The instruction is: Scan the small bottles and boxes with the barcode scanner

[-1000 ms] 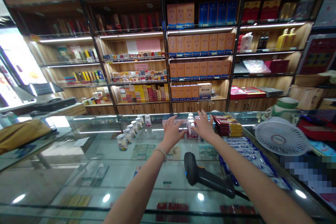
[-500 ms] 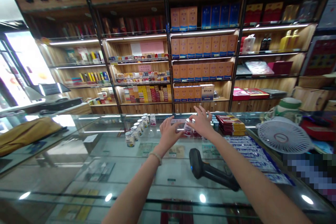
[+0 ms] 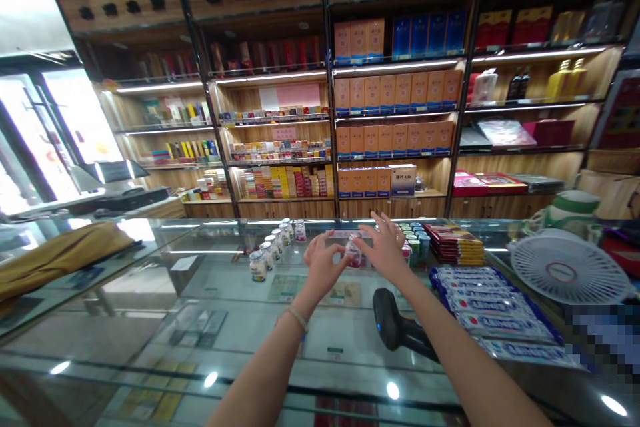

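A small clear bottle with a pink-purple label (image 3: pixel 354 253) is between my two hands, just above or on the glass counter; I cannot tell which. My left hand (image 3: pixel 324 259) pinches it from the left with thumb and forefinger. From the right, the thumb and fingertips of my right hand (image 3: pixel 386 247) close on its upper part. Left of my hands stands a slanting row of small white-capped bottles (image 3: pixel 258 265), with one pink-labelled bottle (image 3: pixel 300 230) at its far end. Several green and blue capped bottles (image 3: pixel 415 243) stand beyond my right wrist, partly hidden.
A black barcode scanner (image 3: pixel 393 320) lies under my right forearm. To the right are stacked red-and-gold packets (image 3: pixel 455 243), blue-white packs (image 3: pixel 493 303) and a white fan (image 3: pixel 567 267). A brown cloth (image 3: pixel 65 253) lies at left. Lit shelves with boxes (image 3: pixel 395 137) stand behind the glass counter (image 3: pixel 225 347).
My left hand has come in to the right and now grips the bottle along with my right hand. The view has shifted slightly, moving most things rightward in the picture.
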Demonstrator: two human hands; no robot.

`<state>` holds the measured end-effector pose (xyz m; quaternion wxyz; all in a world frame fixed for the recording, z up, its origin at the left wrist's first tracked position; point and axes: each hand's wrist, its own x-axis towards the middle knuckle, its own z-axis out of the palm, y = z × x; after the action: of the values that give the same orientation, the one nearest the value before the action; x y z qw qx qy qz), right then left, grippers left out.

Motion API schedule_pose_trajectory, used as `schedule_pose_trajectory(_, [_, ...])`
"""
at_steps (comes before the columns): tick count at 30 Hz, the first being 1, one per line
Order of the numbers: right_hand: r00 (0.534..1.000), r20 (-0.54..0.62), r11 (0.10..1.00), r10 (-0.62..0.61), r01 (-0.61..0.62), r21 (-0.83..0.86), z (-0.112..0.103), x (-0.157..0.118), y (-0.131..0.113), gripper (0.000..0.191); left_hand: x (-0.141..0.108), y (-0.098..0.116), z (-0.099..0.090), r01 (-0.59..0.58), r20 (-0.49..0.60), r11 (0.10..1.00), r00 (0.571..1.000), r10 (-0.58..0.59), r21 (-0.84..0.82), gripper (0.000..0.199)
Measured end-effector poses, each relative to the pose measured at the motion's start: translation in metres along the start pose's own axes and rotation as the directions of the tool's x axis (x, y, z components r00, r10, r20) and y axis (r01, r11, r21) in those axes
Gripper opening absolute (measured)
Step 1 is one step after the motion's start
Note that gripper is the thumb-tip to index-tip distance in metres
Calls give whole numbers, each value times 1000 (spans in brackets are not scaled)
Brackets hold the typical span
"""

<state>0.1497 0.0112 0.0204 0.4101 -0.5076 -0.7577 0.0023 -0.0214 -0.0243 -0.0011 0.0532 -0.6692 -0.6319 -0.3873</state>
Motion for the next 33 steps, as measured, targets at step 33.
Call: schedule_pose_trajectory(33, [992, -99, 907, 80, -32, 420, 4, -12, 11, 33, -1, 3, 0, -89, -32, 912, 996, 83, -400, 27])
